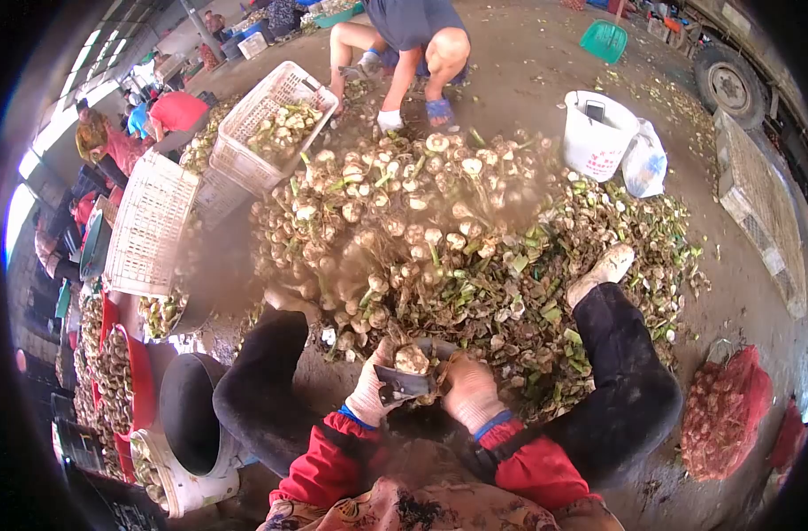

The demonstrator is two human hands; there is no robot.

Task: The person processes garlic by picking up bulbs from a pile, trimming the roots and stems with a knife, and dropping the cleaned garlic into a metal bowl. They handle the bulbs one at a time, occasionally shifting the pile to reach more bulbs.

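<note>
Low in the head view, my gloved left hand [372,387] is closed round a garlic bulb [412,358], which sits over a dark metal blade [404,382]. Close by on the right, my gloved right hand [472,389] is closed beside the blade's other end; its fingertips are partly hidden, and I cannot make out exactly what they hold. Both hands are between my bent knees. Just beyond them lies a large heap of garlic bulbs [395,208] with roots and stalks, and trimmed leaves and stems [519,314] spread to its right.
A co-worker [413,53] crouches across the heap. White crates [152,226] stand at the left, above a red basin [141,380] and a dark bucket [191,411]. A white bucket [596,137] is at the back right, a red net bag [727,411] at the right.
</note>
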